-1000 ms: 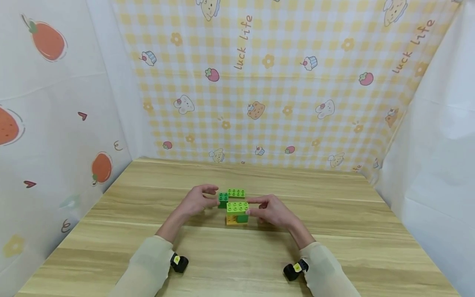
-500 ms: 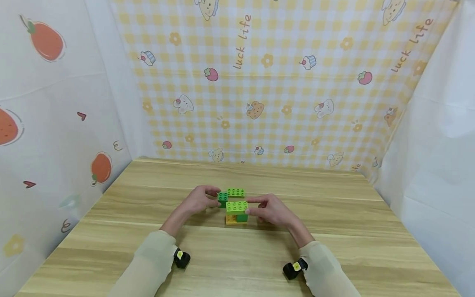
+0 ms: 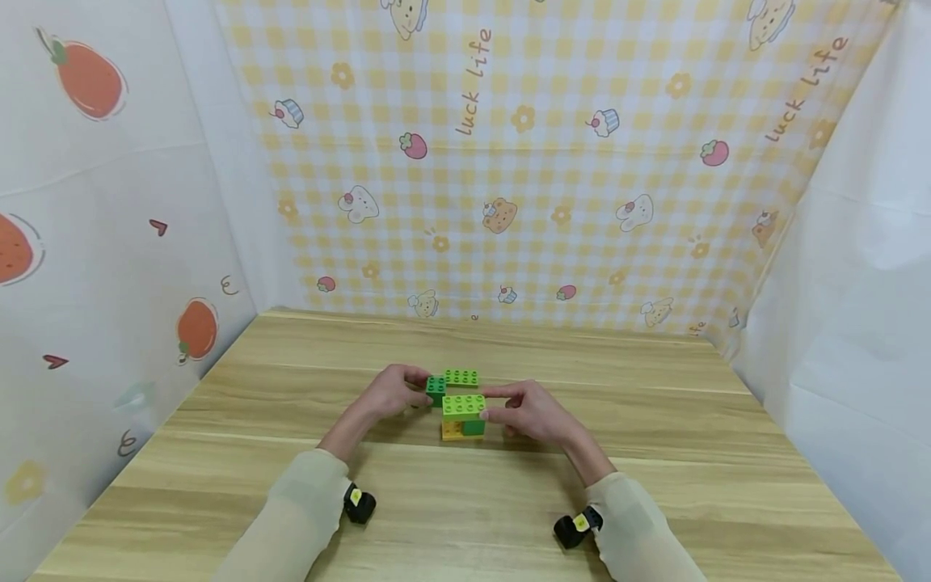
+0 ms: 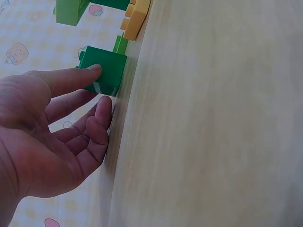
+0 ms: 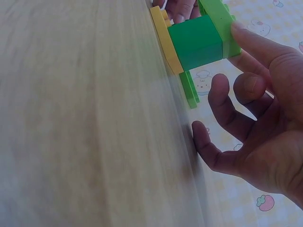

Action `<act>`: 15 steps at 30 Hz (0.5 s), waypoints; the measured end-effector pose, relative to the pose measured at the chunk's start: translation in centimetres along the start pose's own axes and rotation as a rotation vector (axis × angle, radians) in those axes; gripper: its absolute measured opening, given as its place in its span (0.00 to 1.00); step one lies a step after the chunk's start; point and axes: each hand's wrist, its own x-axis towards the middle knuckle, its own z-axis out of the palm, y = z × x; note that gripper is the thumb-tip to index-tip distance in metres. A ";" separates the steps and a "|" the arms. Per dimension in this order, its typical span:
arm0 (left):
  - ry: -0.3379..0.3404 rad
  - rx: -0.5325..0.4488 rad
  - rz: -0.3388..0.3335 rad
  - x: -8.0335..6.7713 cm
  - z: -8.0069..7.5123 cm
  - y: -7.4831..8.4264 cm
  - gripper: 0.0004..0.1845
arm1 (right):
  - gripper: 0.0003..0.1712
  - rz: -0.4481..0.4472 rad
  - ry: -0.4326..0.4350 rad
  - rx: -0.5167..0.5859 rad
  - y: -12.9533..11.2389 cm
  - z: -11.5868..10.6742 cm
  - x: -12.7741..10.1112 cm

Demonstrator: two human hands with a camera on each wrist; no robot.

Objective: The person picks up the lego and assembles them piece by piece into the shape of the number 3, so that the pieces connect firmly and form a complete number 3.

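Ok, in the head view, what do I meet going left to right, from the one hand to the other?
Left hand → dark green block → front block stack → right hand.

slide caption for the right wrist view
Right hand pinches a light green brick above a dark green block and a yellow base.

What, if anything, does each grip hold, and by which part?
Left grip: the dark green block left of the stack, by its near face; far contact hidden. Right grip: the top light green block, right end.
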 end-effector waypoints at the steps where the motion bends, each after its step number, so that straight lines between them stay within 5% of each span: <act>1: 0.003 0.000 -0.005 0.0 0.0 0.0 0.24 | 0.27 0.001 0.001 -0.001 0.0 0.0 0.0; 15: 0.009 -0.041 0.013 -0.3 -0.1 -0.2 0.22 | 0.27 0.008 0.001 0.008 0.0 0.0 0.0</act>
